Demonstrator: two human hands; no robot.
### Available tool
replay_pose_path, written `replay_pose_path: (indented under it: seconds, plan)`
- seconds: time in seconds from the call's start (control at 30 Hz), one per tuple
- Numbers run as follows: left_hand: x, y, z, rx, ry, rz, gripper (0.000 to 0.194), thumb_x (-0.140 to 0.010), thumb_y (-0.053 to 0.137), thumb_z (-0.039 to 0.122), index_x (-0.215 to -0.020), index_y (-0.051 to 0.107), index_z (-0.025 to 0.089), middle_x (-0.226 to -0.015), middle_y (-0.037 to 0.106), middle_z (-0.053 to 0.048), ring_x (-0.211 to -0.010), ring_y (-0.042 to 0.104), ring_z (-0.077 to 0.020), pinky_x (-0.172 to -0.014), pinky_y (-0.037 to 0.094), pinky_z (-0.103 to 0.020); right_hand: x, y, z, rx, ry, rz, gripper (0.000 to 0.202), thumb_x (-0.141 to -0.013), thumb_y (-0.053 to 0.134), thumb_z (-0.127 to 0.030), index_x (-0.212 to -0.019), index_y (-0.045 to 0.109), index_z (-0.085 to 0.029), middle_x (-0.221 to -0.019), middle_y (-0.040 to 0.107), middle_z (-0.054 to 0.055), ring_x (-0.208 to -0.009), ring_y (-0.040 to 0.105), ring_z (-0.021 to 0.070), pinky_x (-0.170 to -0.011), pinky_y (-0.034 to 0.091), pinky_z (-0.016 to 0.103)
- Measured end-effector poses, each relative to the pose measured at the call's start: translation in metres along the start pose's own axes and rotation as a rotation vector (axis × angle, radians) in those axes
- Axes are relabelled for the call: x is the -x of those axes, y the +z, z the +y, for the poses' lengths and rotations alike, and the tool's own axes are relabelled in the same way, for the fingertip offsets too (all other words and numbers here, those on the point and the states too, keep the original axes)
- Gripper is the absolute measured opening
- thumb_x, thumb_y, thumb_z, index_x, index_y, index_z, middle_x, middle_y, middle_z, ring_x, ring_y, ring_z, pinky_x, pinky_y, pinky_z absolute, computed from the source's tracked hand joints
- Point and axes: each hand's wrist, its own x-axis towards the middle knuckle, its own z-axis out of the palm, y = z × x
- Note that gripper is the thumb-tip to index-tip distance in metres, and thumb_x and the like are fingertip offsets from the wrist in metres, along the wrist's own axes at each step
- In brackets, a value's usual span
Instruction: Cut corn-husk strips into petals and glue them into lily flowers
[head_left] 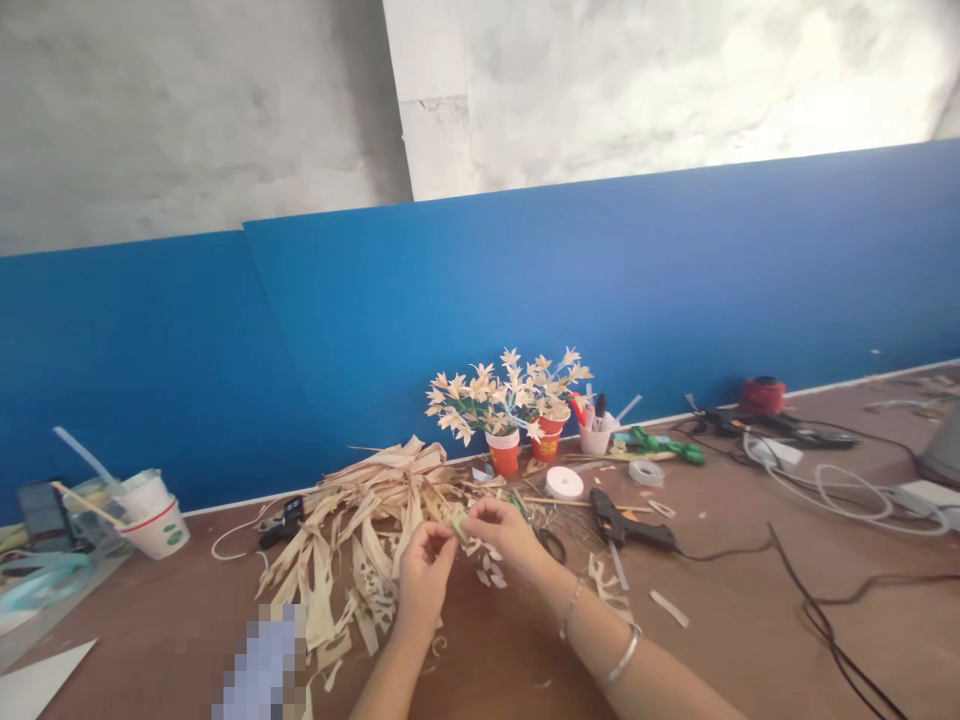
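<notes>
The right hand (504,532) pinches a pale scrap (458,523); the left hand (424,572) curls close, grip unclear. Red cups (505,458) hold flowers (480,392).

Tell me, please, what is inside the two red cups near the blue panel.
Pale flowers on thin stems rise from the red cups. The cup walls cover the stems' lower ends, so what lies at the bottom cannot be seen.

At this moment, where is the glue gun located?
In the head view, the glue gun lies on the brown table, to the right of the right hand, on the near side of the clear tape roll.
</notes>
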Motion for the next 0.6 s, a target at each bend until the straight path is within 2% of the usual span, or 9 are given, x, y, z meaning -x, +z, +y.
replay_pose_path:
  seconds: [0.17, 0.33, 0.5, 0.6]
  plan:
    - [0.0010, -0.0020, 0.0045, -0.070, 0.058, -0.032, 0.013, -0.073, 0.057, 0.027, -0.074, 0.065, 0.018, -0.072, 0.062, -0.003, -0.069, 0.056, -0.0177, -0.067, 0.045, -0.028, 0.0006, 0.0011, -0.0013, -0.008, -0.005, -0.008, 0.034, -0.057, 0.076, -0.045, -0.059, 0.058, -0.016, -0.054, 0.053, -0.003, -0.053, 0.044, 0.0093, -0.054, 0.035, 0.023]
    - [0.0021, -0.0018, 0.0076, -0.020, -0.005, -0.060, 0.022, -0.075, 0.057, 0.036, -0.070, 0.066, 0.017, -0.070, 0.061, -0.002, -0.070, 0.056, -0.0182, -0.068, 0.044, -0.028, 0.0012, 0.0011, -0.0027, -0.100, 0.025, -0.040, 0.035, -0.058, 0.076, -0.046, -0.063, 0.059, -0.016, -0.054, 0.053, -0.004, -0.051, 0.042, 0.0082, -0.053, 0.034, 0.023]
    - [0.0032, -0.0004, 0.0073, 0.048, -0.090, -0.060, 0.025, -0.073, 0.061, 0.040, -0.068, 0.064, 0.016, -0.063, 0.056, 0.000, -0.064, 0.052, -0.0154, -0.065, 0.042, -0.025, 0.0019, 0.0015, -0.0048, -0.046, 0.035, -0.059, 0.035, -0.055, 0.077, -0.044, -0.060, 0.057, -0.016, -0.055, 0.052, -0.004, -0.052, 0.043, 0.0086, -0.053, 0.034, 0.023]
    - [0.0026, -0.0003, 0.0056, 0.031, -0.079, -0.051, 0.023, -0.073, 0.061, 0.038, -0.066, 0.064, 0.016, -0.064, 0.057, 0.000, -0.064, 0.052, -0.0154, -0.064, 0.042, -0.025, 0.0031, 0.0020, -0.0062, -0.024, 0.046, -0.073, 0.032, -0.057, 0.076, -0.042, -0.061, 0.056, -0.016, -0.056, 0.053, -0.004, -0.053, 0.044, 0.0087, -0.054, 0.035, 0.023]
